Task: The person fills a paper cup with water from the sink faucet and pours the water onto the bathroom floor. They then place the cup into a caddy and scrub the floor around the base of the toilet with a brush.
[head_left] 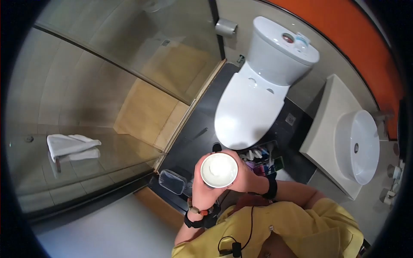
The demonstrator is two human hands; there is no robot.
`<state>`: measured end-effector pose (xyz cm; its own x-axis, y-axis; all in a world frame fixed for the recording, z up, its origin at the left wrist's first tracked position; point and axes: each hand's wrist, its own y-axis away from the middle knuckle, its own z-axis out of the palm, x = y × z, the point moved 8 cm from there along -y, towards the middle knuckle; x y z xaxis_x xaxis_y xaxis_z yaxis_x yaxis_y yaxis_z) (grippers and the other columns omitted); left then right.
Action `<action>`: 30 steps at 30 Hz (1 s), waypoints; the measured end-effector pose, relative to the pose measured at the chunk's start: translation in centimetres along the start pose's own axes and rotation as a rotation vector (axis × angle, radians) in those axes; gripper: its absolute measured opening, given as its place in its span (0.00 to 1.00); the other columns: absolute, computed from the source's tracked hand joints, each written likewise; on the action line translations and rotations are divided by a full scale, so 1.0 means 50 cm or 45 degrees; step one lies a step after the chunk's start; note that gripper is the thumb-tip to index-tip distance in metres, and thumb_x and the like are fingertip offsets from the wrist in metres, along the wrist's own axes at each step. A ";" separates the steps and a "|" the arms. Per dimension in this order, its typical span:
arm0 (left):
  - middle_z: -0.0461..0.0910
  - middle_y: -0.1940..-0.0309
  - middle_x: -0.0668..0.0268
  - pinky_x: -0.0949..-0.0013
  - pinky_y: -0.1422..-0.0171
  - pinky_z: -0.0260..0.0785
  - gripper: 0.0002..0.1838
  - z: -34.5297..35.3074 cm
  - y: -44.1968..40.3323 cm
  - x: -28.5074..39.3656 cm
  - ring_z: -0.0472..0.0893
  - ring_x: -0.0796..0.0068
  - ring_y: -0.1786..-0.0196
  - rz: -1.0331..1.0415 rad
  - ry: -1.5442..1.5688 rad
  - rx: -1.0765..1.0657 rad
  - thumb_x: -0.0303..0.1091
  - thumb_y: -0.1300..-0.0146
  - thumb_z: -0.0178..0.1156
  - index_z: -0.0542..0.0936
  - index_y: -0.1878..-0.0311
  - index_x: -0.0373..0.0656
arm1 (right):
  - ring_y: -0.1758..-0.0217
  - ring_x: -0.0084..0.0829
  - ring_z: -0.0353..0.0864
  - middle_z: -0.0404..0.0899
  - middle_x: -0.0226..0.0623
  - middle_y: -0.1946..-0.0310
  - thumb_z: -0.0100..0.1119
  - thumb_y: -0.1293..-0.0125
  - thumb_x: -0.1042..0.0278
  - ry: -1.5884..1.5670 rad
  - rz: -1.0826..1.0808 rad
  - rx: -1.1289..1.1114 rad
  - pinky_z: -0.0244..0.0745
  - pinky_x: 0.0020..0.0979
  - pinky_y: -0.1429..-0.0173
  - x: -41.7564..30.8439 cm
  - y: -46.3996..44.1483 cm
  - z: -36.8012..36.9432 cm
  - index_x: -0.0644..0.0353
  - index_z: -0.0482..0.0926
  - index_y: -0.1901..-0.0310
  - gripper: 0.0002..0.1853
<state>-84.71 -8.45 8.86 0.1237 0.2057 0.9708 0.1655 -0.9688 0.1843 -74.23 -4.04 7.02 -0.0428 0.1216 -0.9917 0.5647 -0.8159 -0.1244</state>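
A round white cup (219,170), its open top facing up toward the camera, is held between both hands in front of my body. My left hand (203,189) wraps round the cup's left side, with a beaded bracelet and a black band at that wrist. My right hand (244,177) closes round its right side, with a black band at the wrist. Inside the cup the bottom looks bright white; whether it holds anything is too unclear to tell. The lower fingers are partly hidden.
A white toilet (249,109) with its lid down stands ahead. On the right, a round basin (365,146) sits on a counter (327,129). A bin (173,181) and a tray of small items (263,158) are on the floor. Glass panels and a white towel (71,147) are left.
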 end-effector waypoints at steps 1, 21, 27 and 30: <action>0.65 0.41 0.57 0.65 0.36 0.60 0.51 -0.051 -0.025 -0.028 0.67 0.67 0.39 0.029 0.015 0.017 0.31 0.64 0.76 0.56 0.37 0.38 | 0.44 0.44 0.69 0.66 0.47 0.47 0.71 0.57 0.67 -0.002 -0.027 0.018 0.66 0.37 0.42 0.019 -0.041 0.039 0.62 0.58 0.42 0.41; 0.59 0.41 0.41 0.49 0.36 0.54 0.50 -0.163 0.076 -1.022 0.59 0.42 0.39 -1.015 -0.562 -0.378 0.60 0.51 0.61 0.54 0.36 0.32 | 0.38 0.46 0.61 0.62 0.48 0.43 0.65 0.53 0.72 0.340 0.733 -0.283 0.60 0.37 0.36 1.326 -0.294 0.422 0.62 0.61 0.42 0.35; 0.54 0.38 0.42 0.46 0.35 0.52 0.54 -0.135 0.077 -1.053 0.56 0.41 0.37 -1.321 -0.690 -0.506 0.64 0.57 0.62 0.50 0.33 0.42 | 0.44 0.47 0.68 0.69 0.47 0.49 0.61 0.50 0.74 0.421 0.704 -0.425 0.64 0.41 0.41 1.547 -0.311 0.504 0.59 0.64 0.45 0.29; 0.54 0.38 0.42 0.45 0.37 0.54 0.53 -0.137 0.051 -1.054 0.57 0.42 0.37 -1.385 -0.773 -0.550 0.65 0.57 0.61 0.51 0.33 0.44 | 0.46 0.47 0.69 0.71 0.47 0.52 0.59 0.50 0.74 0.456 0.791 -0.371 0.66 0.42 0.43 1.655 -0.323 0.521 0.59 0.66 0.47 0.26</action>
<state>-97.48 -22.68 -40.75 0.5619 0.8218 0.0942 0.1492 -0.2127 0.9657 -108.38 4.48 -73.92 0.5937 -0.0939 -0.7992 0.5942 -0.6185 0.5141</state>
